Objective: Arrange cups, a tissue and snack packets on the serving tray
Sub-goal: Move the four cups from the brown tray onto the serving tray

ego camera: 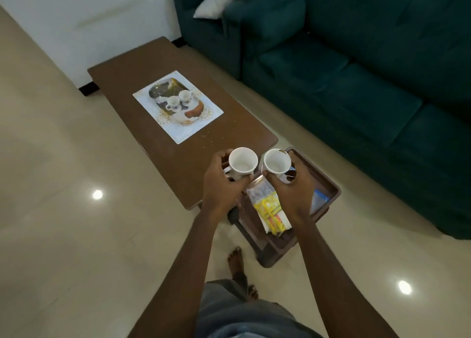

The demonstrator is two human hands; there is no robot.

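Note:
My left hand [221, 184] grips a white cup [242, 161] by its side, held over the near end of the brown table [142, 82]. My right hand [293, 192] grips a second white cup [276, 162] above a brown stool [328, 184]. On the stool lie a clear and yellow snack packet [269, 205], a white tissue [267, 225] under it and a blue packet [318, 200], partly hidden by my right hand. The serving tray [178, 107], white with a printed picture of cups, lies flat on the middle of the table, apart from both hands.
A dark green sofa [356, 70] with a white cushion [216, 3] runs along the right. A white wall stands at the far left. The floor is shiny beige tile. My bare foot [235, 258] stands beside the stool's leg.

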